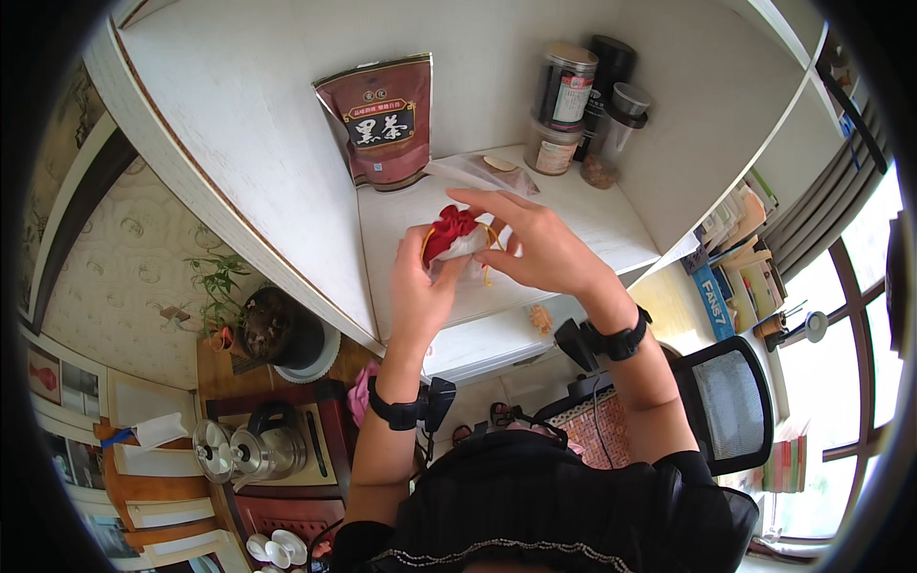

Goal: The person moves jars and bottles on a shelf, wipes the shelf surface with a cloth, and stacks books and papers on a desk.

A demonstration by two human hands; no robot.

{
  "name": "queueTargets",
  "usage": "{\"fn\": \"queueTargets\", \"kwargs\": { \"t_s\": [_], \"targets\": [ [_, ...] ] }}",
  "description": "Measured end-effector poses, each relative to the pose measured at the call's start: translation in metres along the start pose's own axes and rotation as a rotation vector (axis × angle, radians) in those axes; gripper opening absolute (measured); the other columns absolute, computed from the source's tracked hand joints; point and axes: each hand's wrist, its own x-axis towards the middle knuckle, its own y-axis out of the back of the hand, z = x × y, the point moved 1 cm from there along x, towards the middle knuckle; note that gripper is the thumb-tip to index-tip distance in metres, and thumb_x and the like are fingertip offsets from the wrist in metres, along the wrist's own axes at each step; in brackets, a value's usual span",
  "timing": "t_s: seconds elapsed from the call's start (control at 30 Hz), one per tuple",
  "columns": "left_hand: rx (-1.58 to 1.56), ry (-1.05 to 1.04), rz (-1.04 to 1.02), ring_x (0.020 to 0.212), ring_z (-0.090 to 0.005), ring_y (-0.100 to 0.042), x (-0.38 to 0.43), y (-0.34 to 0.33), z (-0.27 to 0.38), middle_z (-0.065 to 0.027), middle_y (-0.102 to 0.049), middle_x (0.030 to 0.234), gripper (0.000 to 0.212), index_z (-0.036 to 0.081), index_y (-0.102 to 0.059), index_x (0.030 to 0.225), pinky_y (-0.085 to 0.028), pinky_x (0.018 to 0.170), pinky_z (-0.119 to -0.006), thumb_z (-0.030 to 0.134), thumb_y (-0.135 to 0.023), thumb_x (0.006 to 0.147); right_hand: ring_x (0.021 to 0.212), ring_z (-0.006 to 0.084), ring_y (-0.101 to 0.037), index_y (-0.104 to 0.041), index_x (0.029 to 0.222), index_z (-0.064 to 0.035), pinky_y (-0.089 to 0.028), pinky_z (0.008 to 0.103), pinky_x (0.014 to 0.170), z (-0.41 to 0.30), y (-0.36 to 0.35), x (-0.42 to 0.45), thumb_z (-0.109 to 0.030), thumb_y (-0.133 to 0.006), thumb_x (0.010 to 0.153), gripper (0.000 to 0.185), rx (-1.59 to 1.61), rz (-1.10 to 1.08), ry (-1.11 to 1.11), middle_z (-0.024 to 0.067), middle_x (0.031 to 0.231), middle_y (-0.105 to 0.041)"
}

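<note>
A small red and white drawstring pouch [453, 230] with yellow cords is held above the white cabinet shelf [401, 208]. My left hand [424, 276] wraps around its left and lower side, with the thumb against the white part. My right hand [526, 240] is at its right side, thumb and fingers curved around the yellow cord; whether they pinch it is hard to tell. Behind the hands, a clear plastic bag [487, 172] lies on the shelf. A brown-red tea bag [390, 129] with writing stands upright at the back left.
Stacked jars [566, 93], a black canister [609, 61] and a clear lidded bottle [609, 143] stand at the shelf's back right. The cabinet's side panel [236, 157] rises on the left. A potted plant [276, 326] and a steel kettle [276, 448] are at lower left, a mesh chair [727, 405] at right.
</note>
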Motion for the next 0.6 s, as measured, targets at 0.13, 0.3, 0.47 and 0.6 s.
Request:
{"fn": "queueTargets", "kwargs": {
  "t_s": [0.13,0.3,0.47,0.6],
  "targets": [
    [0.096,-0.015,0.002,0.083,-0.0209,-0.065,-0.004,0.005,0.008,-0.0117,-0.067,0.092,0.026,0.002,-0.057,0.104,-0.05,0.076,-0.03,0.005,-0.071,0.082,0.095,0.0283,-0.064,-0.052,0.134,-0.0137,-0.053,0.0372,0.078,0.008,0.018,-0.02,-0.005,-0.075,0.072,0.067,-0.032,0.128,-0.377,0.0118,0.121,-0.061],
    [0.088,0.005,-0.018,0.083,-0.0213,-0.065,-0.002,0.002,0.011,-0.0117,-0.067,0.093,0.026,0.002,-0.057,0.105,-0.05,0.078,-0.03,0.004,-0.07,0.083,0.126,0.0334,-0.047,-0.049,0.137,-0.015,-0.045,0.0427,0.1,0.042,0.012,-0.015,-0.006,-0.076,0.069,0.073,-0.597,0.154,-0.078,0.0129,0.137,-0.05],
    [0.087,-0.088,-0.013,0.099,-0.0238,-0.061,-0.001,0.003,0.0,-0.0168,-0.056,0.122,0.027,0.002,-0.059,0.107,-0.05,0.081,-0.033,0.008,-0.07,0.083,0.119,0.034,-0.055,-0.062,0.124,-0.0107,-0.048,0.04,0.097,0.065,-0.002,0.01,0.001,-0.067,0.076,0.05,-0.65,0.131,-0.022,0.014,0.131,-0.057],
    [0.155,-0.284,0.071,0.114,-0.0289,-0.055,-0.004,0.011,0.011,-0.02,-0.038,0.143,0.026,0.003,-0.062,0.104,-0.05,0.086,-0.036,0.017,-0.072,0.085,0.086,0.029,-0.069,-0.07,0.107,-0.0049,-0.055,0.0342,0.078,0.038,0.011,0.01,0.006,-0.057,0.082,0.03,-0.08,0.289,-0.203,0.0125,0.1,-0.072]
  ]
}}
